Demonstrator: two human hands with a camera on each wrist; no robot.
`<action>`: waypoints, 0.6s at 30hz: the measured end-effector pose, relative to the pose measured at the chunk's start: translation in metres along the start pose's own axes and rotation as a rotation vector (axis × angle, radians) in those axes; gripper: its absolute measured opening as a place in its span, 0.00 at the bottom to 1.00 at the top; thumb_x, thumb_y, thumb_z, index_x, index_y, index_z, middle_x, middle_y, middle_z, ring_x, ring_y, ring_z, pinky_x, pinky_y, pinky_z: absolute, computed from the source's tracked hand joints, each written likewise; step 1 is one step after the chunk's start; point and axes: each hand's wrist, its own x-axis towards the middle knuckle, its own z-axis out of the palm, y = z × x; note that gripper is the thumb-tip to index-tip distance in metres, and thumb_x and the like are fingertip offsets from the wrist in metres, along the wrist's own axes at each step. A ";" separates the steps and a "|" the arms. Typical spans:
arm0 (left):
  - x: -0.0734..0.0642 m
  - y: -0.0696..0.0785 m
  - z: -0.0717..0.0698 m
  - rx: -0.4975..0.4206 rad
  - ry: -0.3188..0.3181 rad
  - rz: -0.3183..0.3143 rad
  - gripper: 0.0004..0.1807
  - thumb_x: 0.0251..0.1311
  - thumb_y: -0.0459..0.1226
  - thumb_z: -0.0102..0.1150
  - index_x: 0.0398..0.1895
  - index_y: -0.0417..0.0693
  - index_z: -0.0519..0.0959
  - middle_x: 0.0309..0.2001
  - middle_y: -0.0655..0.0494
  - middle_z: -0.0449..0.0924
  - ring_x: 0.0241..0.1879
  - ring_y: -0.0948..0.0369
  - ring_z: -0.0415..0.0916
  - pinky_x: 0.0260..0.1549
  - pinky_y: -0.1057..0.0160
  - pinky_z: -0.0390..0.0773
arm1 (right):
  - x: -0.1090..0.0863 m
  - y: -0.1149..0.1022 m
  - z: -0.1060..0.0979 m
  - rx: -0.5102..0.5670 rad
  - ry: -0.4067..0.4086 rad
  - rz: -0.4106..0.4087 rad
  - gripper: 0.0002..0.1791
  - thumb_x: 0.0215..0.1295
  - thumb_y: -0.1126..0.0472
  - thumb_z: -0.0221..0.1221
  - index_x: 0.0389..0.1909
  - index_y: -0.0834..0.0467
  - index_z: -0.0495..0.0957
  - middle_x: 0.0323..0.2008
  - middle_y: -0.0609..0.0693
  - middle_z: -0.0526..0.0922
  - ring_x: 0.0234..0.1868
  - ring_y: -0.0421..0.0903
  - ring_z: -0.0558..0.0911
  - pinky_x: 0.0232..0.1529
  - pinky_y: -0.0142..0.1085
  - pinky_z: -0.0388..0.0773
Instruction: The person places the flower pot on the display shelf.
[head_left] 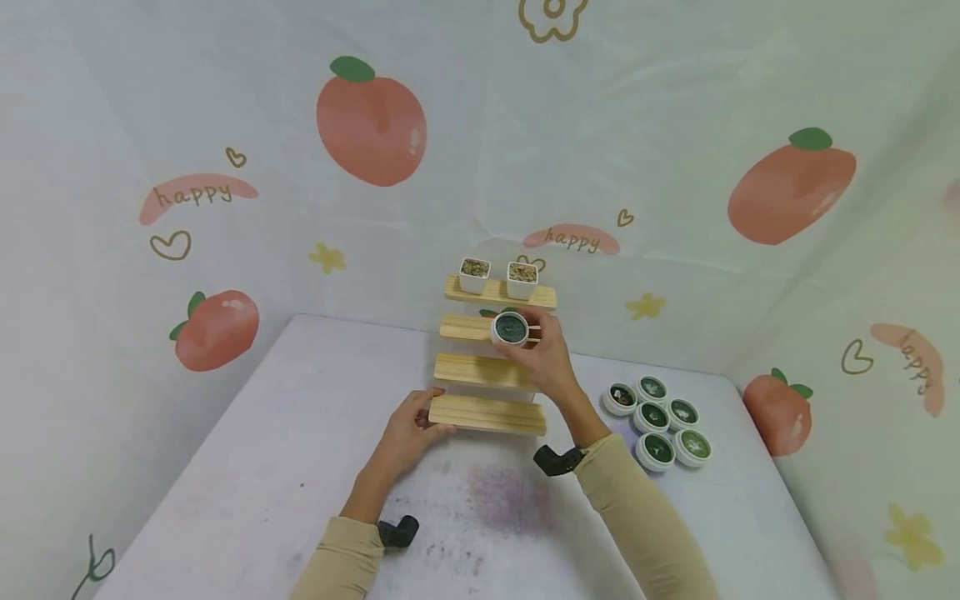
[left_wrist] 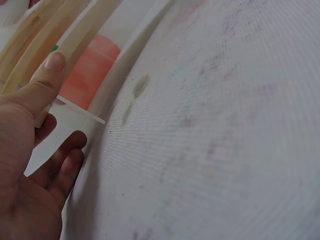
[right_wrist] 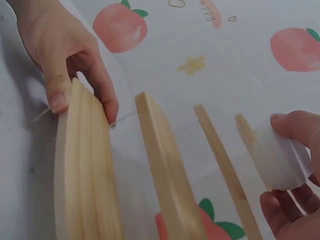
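Note:
A stepped wooden display rack (head_left: pixel 487 414) with pale slats stands near the back of the table. My left hand (head_left: pixel 408 429) grips the left end of its lowest slat, thumb on the front edge and some fingers behind, as the right wrist view shows. My right hand (head_left: pixel 546 354) holds a round white tub (head_left: pixel 512 328) with a dark green top, tilted toward the head camera, at the second slat from the top. From the right wrist, the tub's white side (right_wrist: pixel 282 162) appears between thumb and fingers, close to a slat; whether they touch I cannot tell.
Two square white pots, one left (head_left: pixel 474 276) and one right (head_left: pixel 522 281), stand on the top slat with speckled contents. Several round white tubs (head_left: pixel 652 417) with green or dark tops cluster right of the rack. A printed cloth backdrop (head_left: pixel 465 125) hangs behind the table (head_left: pixel 300 467).

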 end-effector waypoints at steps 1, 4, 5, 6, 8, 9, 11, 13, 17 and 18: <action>0.000 0.000 -0.001 -0.001 -0.002 -0.001 0.39 0.54 0.47 0.75 0.71 0.58 0.72 0.58 0.57 0.76 0.44 0.62 0.77 0.44 0.65 0.79 | 0.001 -0.001 0.004 0.020 0.004 0.001 0.35 0.58 0.64 0.74 0.65 0.62 0.71 0.59 0.59 0.73 0.51 0.52 0.77 0.45 0.29 0.76; -0.001 0.000 -0.002 -0.007 -0.008 -0.005 0.39 0.55 0.47 0.75 0.71 0.59 0.71 0.59 0.56 0.76 0.44 0.62 0.77 0.44 0.65 0.79 | 0.002 -0.003 0.015 0.055 0.009 0.001 0.35 0.57 0.64 0.74 0.64 0.63 0.70 0.60 0.58 0.73 0.53 0.52 0.76 0.47 0.30 0.76; -0.001 0.001 -0.002 -0.007 -0.009 -0.008 0.39 0.55 0.47 0.75 0.71 0.59 0.72 0.59 0.56 0.76 0.44 0.62 0.77 0.44 0.65 0.79 | 0.003 -0.005 0.017 0.054 0.011 -0.004 0.35 0.56 0.64 0.74 0.63 0.63 0.70 0.60 0.58 0.73 0.54 0.52 0.76 0.48 0.30 0.76; -0.001 0.001 -0.003 -0.006 -0.007 -0.012 0.39 0.54 0.46 0.76 0.71 0.59 0.72 0.59 0.56 0.76 0.44 0.62 0.77 0.44 0.64 0.79 | 0.004 -0.005 0.020 0.050 0.013 -0.011 0.34 0.56 0.64 0.75 0.63 0.62 0.70 0.60 0.58 0.73 0.54 0.52 0.77 0.48 0.29 0.76; -0.001 0.001 -0.003 -0.004 0.000 -0.021 0.39 0.54 0.47 0.76 0.71 0.61 0.72 0.59 0.57 0.76 0.45 0.62 0.78 0.45 0.64 0.80 | 0.007 -0.004 0.026 0.040 0.012 -0.036 0.34 0.56 0.64 0.75 0.62 0.62 0.71 0.59 0.58 0.72 0.53 0.53 0.78 0.48 0.28 0.76; 0.000 0.000 -0.002 -0.002 0.004 -0.023 0.39 0.53 0.47 0.76 0.71 0.61 0.72 0.60 0.57 0.76 0.46 0.62 0.78 0.46 0.63 0.80 | 0.010 -0.002 0.029 0.039 0.014 -0.050 0.34 0.56 0.64 0.75 0.63 0.61 0.72 0.59 0.58 0.73 0.53 0.53 0.78 0.47 0.28 0.77; 0.000 0.000 -0.002 -0.001 0.005 -0.023 0.39 0.54 0.47 0.76 0.71 0.60 0.72 0.60 0.58 0.76 0.46 0.62 0.78 0.47 0.63 0.80 | 0.014 0.001 0.034 0.049 0.027 -0.083 0.34 0.56 0.65 0.75 0.63 0.62 0.73 0.59 0.60 0.74 0.53 0.56 0.79 0.46 0.30 0.78; 0.000 0.000 -0.002 -0.005 0.000 -0.023 0.39 0.54 0.47 0.76 0.71 0.60 0.71 0.59 0.57 0.76 0.47 0.62 0.78 0.47 0.63 0.80 | 0.018 0.005 0.039 0.052 0.044 -0.116 0.34 0.55 0.66 0.75 0.63 0.64 0.73 0.58 0.62 0.75 0.53 0.59 0.80 0.45 0.34 0.80; 0.001 0.001 0.000 -0.016 -0.005 -0.024 0.38 0.54 0.45 0.76 0.70 0.60 0.72 0.59 0.57 0.76 0.46 0.61 0.78 0.47 0.65 0.80 | 0.024 0.014 0.046 0.024 0.092 -0.141 0.33 0.55 0.65 0.75 0.62 0.65 0.75 0.55 0.64 0.78 0.51 0.60 0.81 0.44 0.39 0.81; 0.001 0.000 0.000 -0.017 -0.005 -0.023 0.38 0.54 0.45 0.76 0.71 0.60 0.72 0.59 0.57 0.76 0.46 0.62 0.78 0.46 0.66 0.80 | 0.025 0.015 0.047 0.008 0.104 -0.133 0.33 0.56 0.64 0.75 0.62 0.65 0.75 0.54 0.63 0.78 0.51 0.59 0.82 0.44 0.39 0.81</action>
